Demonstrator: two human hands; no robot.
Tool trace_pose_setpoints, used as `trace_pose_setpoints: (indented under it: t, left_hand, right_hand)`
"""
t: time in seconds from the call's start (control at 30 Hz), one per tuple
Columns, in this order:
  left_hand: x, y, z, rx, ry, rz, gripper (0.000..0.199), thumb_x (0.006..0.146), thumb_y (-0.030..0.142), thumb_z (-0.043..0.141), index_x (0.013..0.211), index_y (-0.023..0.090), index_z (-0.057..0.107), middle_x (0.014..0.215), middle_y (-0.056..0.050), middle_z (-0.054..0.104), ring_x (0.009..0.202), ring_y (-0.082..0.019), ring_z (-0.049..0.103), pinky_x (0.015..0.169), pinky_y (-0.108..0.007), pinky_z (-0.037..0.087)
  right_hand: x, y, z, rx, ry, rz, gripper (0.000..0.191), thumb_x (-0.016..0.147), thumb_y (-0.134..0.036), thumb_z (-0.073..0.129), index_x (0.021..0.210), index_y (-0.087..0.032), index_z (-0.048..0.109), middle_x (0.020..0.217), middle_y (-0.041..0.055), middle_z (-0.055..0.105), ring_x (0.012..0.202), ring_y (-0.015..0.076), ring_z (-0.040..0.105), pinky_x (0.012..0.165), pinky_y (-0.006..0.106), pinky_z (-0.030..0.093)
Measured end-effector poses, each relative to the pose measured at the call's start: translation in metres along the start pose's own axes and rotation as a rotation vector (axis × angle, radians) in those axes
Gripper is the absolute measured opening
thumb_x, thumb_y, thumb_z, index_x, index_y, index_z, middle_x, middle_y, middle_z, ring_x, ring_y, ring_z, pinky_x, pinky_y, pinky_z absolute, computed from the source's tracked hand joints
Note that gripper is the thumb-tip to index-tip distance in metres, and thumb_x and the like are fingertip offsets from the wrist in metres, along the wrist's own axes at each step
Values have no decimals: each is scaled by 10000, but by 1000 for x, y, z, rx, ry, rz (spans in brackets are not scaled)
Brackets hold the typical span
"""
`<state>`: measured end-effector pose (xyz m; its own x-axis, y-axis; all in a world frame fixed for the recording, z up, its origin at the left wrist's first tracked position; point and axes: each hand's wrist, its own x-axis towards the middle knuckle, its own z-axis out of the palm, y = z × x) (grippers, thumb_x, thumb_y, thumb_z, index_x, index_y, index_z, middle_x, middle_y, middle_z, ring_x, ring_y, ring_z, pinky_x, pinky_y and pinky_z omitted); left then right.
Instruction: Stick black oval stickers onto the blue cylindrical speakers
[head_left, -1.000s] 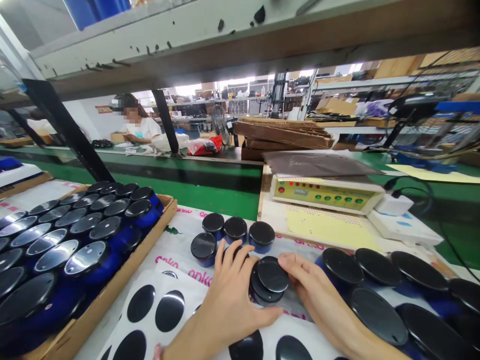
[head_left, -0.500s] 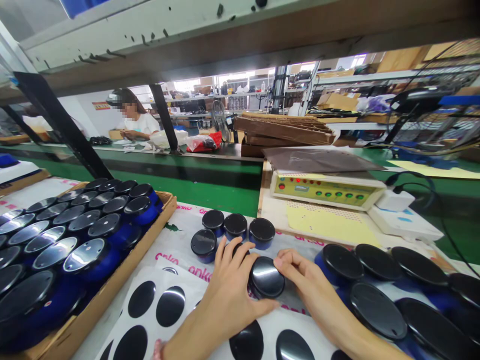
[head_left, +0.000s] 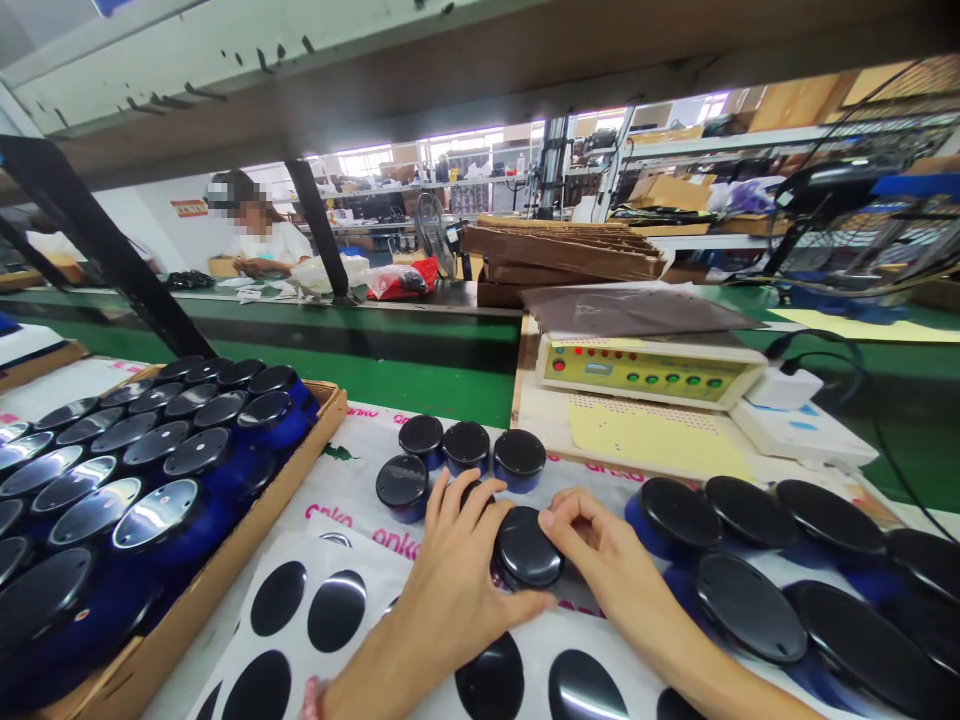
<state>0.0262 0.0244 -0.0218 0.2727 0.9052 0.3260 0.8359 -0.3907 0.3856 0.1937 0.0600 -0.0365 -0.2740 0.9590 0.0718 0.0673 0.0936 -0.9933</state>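
Note:
My left hand [head_left: 457, 570] curves round a dark blue round part, its thumb at the near side and its fingers spread over the far side. A glossy round black sticker [head_left: 529, 547] lies over the top of that part. Pinched at the sticker's right edge are the thumb and forefinger of my right hand [head_left: 592, 540]. Below my hands is a white backing sheet [head_left: 300, 690] with several round black stickers [head_left: 277, 597]. Just beyond my left fingers stand several blue parts with black tops [head_left: 465, 445], one partly hidden by the fingers.
On the left, a cardboard tray [head_left: 330, 415] holds rows of blue parts. More black-topped parts [head_left: 750, 605] stand at the right. Behind is a control box [head_left: 652, 370] with lit buttons. A shelf beam [head_left: 450, 90] crosses overhead, and a co-worker [head_left: 262, 240] sits across the green bench.
The view has shifted slightly. Both hands keep their places at the part, and the shine on the sticker has dimmed as its angle to the light changed.

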Motion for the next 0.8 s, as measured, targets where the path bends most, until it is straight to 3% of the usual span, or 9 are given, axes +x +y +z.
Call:
trace_pose_setpoints:
  t: [0.6, 0.8]
  left_hand:
    - [-1, -1, 2, 10, 14, 28, 605, 597, 421, 813, 1091, 200, 542, 1242, -84, 535, 1242, -344, 374, 1074, -632, 225]
    - [0, -1, 3, 33, 47, 52, 612, 587, 411, 818, 1089, 189, 545, 1219, -84, 549, 1228, -335, 388, 1073, -620, 237]
  right_hand:
    - [0, 2, 2, -227, 44, -136, 256, 867, -391, 484, 685, -223, 417, 750, -2, 472, 725, 166, 476, 683, 304, 402]
    - [-1, -2, -2, -414, -18, -126, 211, 887, -379, 394, 734, -234, 386, 759, -1, 449, 694, 167, 466, 655, 330, 406]
